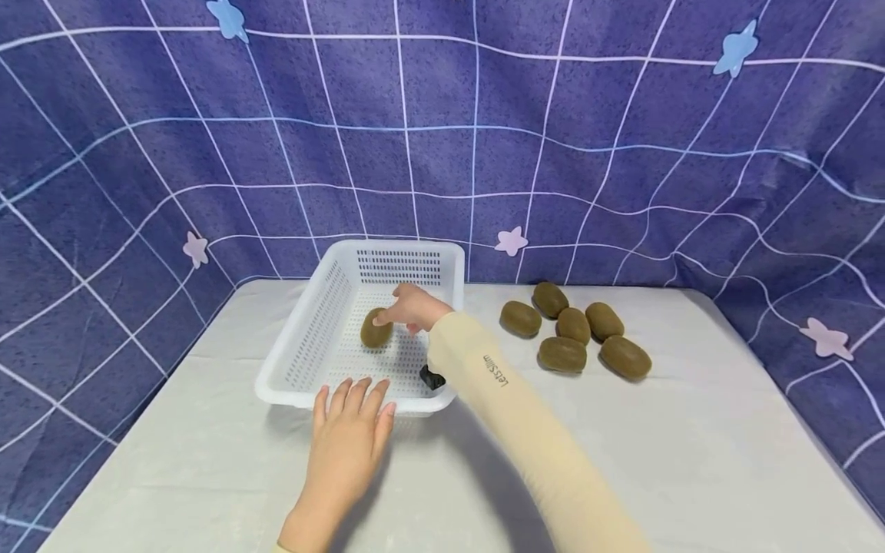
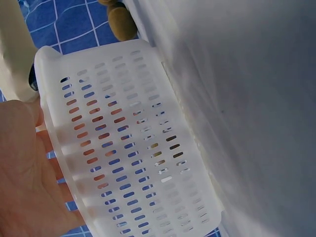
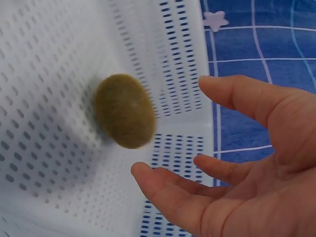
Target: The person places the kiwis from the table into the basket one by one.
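A brown, fuzzy kiwi (image 1: 374,332) lies on the floor of a white perforated plastic basket (image 1: 282,376). Over it, inside the basket, is my right hand (image 1: 415,307); in the right wrist view that hand (image 3: 247,163) has thumb and fingers spread, with a gap between them and the kiwi (image 3: 125,111). My left hand (image 1: 349,438) rests on the basket's near rim, fingers laid straight over the edge. From the left wrist view, this hand (image 2: 29,173) reaches over the rim beside the slotted wall (image 2: 123,133).
Several more kiwis (image 1: 561,355) lie grouped on the white-covered table (image 1: 691,445), right of the basket. A small black object (image 1: 432,377) shows beside the right sleeve (image 1: 512,407). Behind the table hangs a blue gridded curtain (image 1: 442,153) with stars.
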Motion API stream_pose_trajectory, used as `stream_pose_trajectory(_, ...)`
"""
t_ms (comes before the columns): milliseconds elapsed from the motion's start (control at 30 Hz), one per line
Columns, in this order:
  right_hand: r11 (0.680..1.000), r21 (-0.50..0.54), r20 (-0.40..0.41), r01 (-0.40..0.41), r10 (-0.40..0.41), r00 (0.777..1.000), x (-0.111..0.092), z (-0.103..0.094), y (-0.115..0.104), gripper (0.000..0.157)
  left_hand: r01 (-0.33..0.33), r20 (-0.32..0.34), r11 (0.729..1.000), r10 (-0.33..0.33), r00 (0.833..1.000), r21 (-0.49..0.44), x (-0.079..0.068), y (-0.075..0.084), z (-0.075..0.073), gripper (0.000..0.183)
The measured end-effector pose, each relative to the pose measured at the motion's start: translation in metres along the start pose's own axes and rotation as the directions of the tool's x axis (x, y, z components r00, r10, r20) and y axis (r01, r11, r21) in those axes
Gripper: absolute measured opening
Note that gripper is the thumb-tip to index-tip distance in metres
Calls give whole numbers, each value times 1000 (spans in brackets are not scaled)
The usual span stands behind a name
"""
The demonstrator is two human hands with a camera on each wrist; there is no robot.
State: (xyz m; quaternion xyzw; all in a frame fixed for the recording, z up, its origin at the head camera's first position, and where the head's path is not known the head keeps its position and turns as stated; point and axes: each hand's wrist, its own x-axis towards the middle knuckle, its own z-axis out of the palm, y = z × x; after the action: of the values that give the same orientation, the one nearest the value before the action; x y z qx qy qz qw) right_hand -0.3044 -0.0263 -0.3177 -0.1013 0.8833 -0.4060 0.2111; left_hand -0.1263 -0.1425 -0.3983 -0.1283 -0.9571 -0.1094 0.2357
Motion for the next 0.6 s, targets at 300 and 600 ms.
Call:
stream_pose_trajectory(300,995,-4,-28,99,-99,995,-15,-23,-19,67,-13,-22,1000,12,1000,-19,2,1,2,41)
stream_pose_trajectory(600,990,-44,-78,136,-139,987,-31,-55,-21,65,-31,-13,999,30,999,-38,2,2,0,43)
